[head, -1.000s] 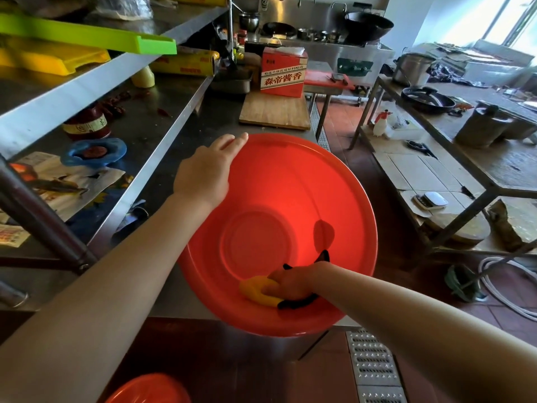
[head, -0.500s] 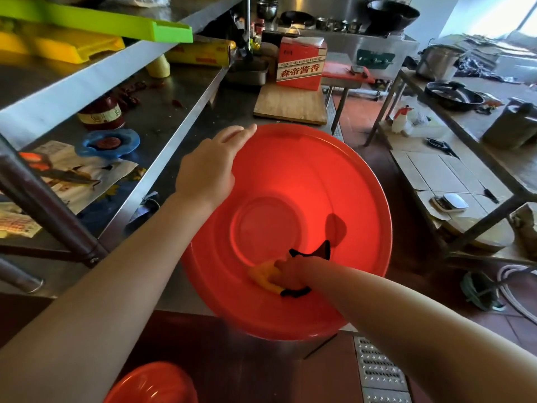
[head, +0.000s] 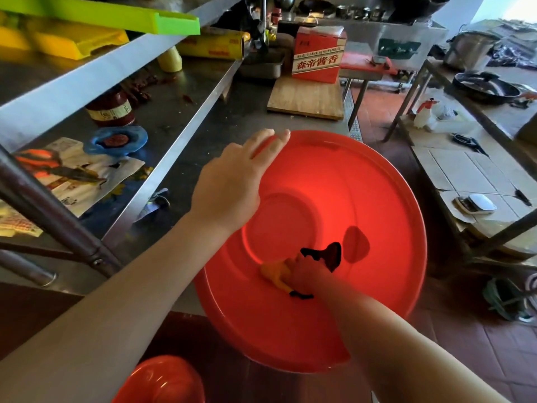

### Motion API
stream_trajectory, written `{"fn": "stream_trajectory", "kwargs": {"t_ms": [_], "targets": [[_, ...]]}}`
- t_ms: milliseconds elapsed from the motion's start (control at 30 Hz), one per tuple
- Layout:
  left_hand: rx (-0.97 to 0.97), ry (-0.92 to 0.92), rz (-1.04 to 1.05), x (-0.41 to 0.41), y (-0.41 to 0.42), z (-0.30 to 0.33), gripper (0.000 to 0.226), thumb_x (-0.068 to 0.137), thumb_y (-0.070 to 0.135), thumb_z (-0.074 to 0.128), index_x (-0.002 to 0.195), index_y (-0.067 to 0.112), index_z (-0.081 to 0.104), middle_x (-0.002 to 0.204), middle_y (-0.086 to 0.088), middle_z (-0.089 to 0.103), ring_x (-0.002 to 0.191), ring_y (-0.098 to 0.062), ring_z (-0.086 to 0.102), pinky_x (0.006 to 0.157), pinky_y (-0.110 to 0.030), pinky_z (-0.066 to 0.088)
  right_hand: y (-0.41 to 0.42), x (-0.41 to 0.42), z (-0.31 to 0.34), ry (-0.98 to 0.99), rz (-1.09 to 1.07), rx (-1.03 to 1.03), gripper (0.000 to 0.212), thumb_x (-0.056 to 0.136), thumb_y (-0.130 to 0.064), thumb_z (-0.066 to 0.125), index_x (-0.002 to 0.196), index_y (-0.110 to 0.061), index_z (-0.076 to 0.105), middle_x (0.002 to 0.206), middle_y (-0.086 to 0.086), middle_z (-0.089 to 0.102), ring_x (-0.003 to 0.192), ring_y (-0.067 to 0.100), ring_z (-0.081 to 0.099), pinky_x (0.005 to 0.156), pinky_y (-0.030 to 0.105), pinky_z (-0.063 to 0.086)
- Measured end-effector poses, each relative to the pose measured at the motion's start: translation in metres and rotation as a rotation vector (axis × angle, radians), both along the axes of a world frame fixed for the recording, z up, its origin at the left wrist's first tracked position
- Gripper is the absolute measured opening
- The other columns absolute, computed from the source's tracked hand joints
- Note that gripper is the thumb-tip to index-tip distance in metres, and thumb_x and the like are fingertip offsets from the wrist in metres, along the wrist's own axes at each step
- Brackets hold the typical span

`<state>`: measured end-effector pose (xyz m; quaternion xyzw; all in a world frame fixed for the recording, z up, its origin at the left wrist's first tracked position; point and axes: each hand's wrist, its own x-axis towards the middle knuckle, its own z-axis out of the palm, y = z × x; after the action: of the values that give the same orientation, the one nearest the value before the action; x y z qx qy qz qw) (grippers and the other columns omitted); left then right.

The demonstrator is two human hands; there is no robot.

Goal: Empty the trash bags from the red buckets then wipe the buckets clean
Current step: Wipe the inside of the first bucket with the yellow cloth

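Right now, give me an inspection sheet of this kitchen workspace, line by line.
Surface: steel counter, bare patches visible.
Job's things: red bucket tilted at counter edge, no bag inside; yellow and black cloth pressed on its inner wall; second red bucket below.
Clutter: wooden board, red carton, sauce jar, blue lid, papers.
Hands: left hand grips the rim; right hand holds the cloth.
Cables: white hose on the floor.
Surroundings: side table with pans.
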<state>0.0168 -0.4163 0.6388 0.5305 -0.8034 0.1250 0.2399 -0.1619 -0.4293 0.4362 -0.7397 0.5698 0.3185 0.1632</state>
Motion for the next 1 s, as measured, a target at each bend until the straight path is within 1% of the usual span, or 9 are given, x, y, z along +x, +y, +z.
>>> {"fn": "stream_trajectory", "kwargs": {"t_ms": [67, 233, 333, 433, 500, 600, 733, 900, 1000], "targets": [[-0.002, -0.031, 0.000, -0.004, 0.004, 0.001, 0.087, 0.082, -0.005, 0.049, 0.156, 0.032, 0.022, 0.157, 0.002, 0.033, 0.095, -0.023, 0.054, 0.056, -0.030, 0.036, 0.004, -0.002, 0.005, -0.006, 0.028, 0.001, 0.050, 0.107, -0.039, 0.029, 0.152, -0.018, 0.026, 0.153, 0.010, 0.028, 0.139, 0.038, 0.031, 0.107, 0.065, 0.028], [-0.068, -0.130, -0.026, -0.015, 0.013, -0.001, 0.083, 0.085, -0.006, 0.047, 0.157, 0.028, 0.020, 0.156, -0.006, 0.035, 0.084, -0.026, 0.052, 0.052, -0.035, 0.045, 0.016, -0.008, 0.013, -0.034, 0.048, 0.023, 0.051, 0.108, -0.042, 0.023, 0.155, -0.023, 0.022, 0.159, 0.009, 0.018, 0.144, 0.037, 0.023, 0.111, 0.064, 0.022], [-0.121, -0.182, -0.071, -0.024, 0.020, 0.000, 0.081, 0.087, -0.007, 0.046, 0.157, 0.026, 0.021, 0.155, -0.007, 0.037, 0.079, -0.024, 0.050, 0.053, -0.033, 0.039, 0.020, -0.014, 0.010, -0.142, -0.038, 0.050, 0.060, 0.105, -0.050, 0.024, 0.157, -0.021, 0.013, 0.161, 0.009, 0.016, 0.144, 0.038, 0.023, 0.114, 0.060, 0.021], [-0.129, -0.227, -0.121, -0.035, 0.027, 0.002, 0.076, 0.089, -0.004, 0.034, 0.157, 0.026, 0.022, 0.156, -0.006, 0.036, 0.079, -0.025, 0.051, 0.054, -0.034, 0.043, 0.022, -0.022, 0.002, -0.205, -0.116, 0.098, 0.070, 0.101, -0.058, 0.026, 0.157, -0.021, 0.006, 0.162, 0.008, 0.016, 0.144, 0.036, 0.027, 0.116, 0.052, 0.022], [-0.127, -0.231, -0.137, -0.039, 0.028, 0.003, 0.074, 0.089, -0.002, 0.031, 0.157, 0.027, 0.022, 0.156, -0.005, 0.036, 0.080, -0.025, 0.051, 0.055, -0.035, 0.044, 0.028, -0.027, 0.003, -0.226, -0.128, 0.114, 0.071, 0.100, -0.059, 0.027, 0.157, -0.021, 0.008, 0.162, 0.006, 0.020, 0.143, 0.033, 0.031, 0.116, 0.048, 0.024], [-0.106, -0.210, -0.130, -0.038, 0.026, 0.005, 0.079, 0.088, -0.005, 0.039, 0.157, 0.029, 0.019, 0.157, -0.004, 0.034, 0.082, -0.025, 0.052, 0.056, -0.035, 0.047, 0.040, -0.032, 0.008, -0.280, -0.117, 0.097, 0.071, 0.099, -0.059, 0.029, 0.157, -0.022, 0.012, 0.160, 0.006, 0.025, 0.140, 0.032, 0.037, 0.115, 0.044, 0.028], [-0.082, -0.170, -0.128, -0.027, 0.023, 0.005, 0.083, 0.086, -0.007, 0.042, 0.157, 0.030, 0.018, 0.156, -0.005, 0.034, 0.082, -0.024, 0.052, 0.054, -0.035, 0.048, 0.061, -0.035, 0.020, -0.328, -0.120, 0.071, 0.071, 0.098, -0.061, 0.033, 0.156, -0.023, 0.015, 0.156, 0.010, 0.033, 0.135, 0.034, 0.043, 0.110, 0.045, 0.035], [-0.033, -0.136, -0.130, -0.022, 0.019, 0.008, 0.083, 0.084, -0.005, 0.034, 0.155, 0.034, 0.021, 0.156, 0.000, 0.035, 0.084, -0.023, 0.052, 0.055, -0.032, 0.045, 0.095, -0.034, 0.053, -0.410, -0.147, 0.058, 0.061, 0.098, -0.055, 0.040, 0.149, -0.023, 0.032, 0.141, 0.012, 0.051, 0.124, 0.032, 0.052, 0.103, 0.042, 0.040], [-0.009, -0.103, -0.120, -0.023, 0.017, 0.010, 0.081, 0.085, -0.004, 0.036, 0.155, 0.036, 0.023, 0.156, 0.002, 0.035, 0.090, -0.024, 0.053, 0.059, -0.033, 0.045, 0.115, -0.036, 0.075, -0.432, -0.175, 0.057, 0.055, 0.098, -0.053, 0.042, 0.145, -0.025, 0.037, 0.137, 0.011, 0.053, 0.121, 0.031, 0.053, 0.101, 0.042, 0.041]]}}
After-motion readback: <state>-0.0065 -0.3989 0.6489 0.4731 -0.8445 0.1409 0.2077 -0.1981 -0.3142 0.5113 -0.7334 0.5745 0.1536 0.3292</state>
